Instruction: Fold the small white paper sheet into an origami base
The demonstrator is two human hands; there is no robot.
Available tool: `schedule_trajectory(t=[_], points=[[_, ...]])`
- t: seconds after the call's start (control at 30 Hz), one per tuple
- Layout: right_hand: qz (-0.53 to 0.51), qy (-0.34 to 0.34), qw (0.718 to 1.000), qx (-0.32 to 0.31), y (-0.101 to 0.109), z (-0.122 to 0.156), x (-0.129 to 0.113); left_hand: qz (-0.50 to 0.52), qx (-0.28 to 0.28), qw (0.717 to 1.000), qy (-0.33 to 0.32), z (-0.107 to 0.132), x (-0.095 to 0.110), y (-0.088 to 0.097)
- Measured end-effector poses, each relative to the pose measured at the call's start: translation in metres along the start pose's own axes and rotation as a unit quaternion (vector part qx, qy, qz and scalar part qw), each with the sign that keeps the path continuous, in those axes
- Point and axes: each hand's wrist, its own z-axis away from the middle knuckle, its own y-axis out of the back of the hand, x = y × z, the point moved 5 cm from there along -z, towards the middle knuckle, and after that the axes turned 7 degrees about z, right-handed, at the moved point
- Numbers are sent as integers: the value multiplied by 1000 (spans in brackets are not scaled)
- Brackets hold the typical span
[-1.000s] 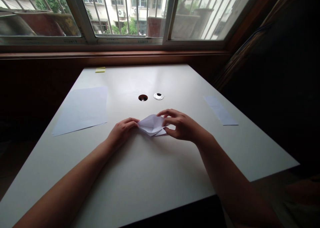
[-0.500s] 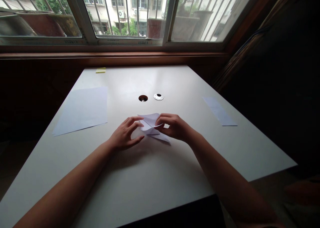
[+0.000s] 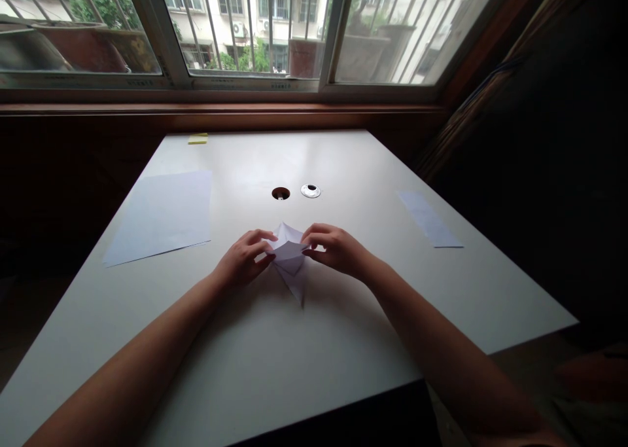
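Note:
A folded piece of white paper [image 3: 289, 256] is held between my two hands over the middle of the white table [image 3: 314, 355]. Its top rises to a point, a flap bulges in the centre, and a narrow tip points down toward me. My left hand [image 3: 246, 256] pinches the paper's left side between thumb and fingers. On the opposite edge, my right hand [image 3: 331, 245] has its thumb and fingers closed on the right corner. Fingertips hide parts of both edges.
Flat white sheets [image 3: 164, 218] lie on the table's left side, and a narrow paper strip [image 3: 429, 218] on the right. Beyond my hands are a round cable hole [image 3: 280, 194] and a metal ring cover [image 3: 311, 190]. A yellow sticky pad [image 3: 197, 139] sits at the far edge.
The folded paper has turned so a tip now points toward me. My left hand, open beside it before, has closed on its left side; my right hand keeps its pinch.

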Motion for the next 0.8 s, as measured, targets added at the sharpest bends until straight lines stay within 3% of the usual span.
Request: schedule_trajectory(t=[0.5,0.63,0.8], points=[[4,42,999,29,-13,15,14,13,-24,1000,-13,-3,6,3],[33,56,998,21,-15,17,15,1,-29,999,-32,-4,6,1],[-5,60,998,18,-17,17,15,10,-43,997,-60,-4,4,-2]])
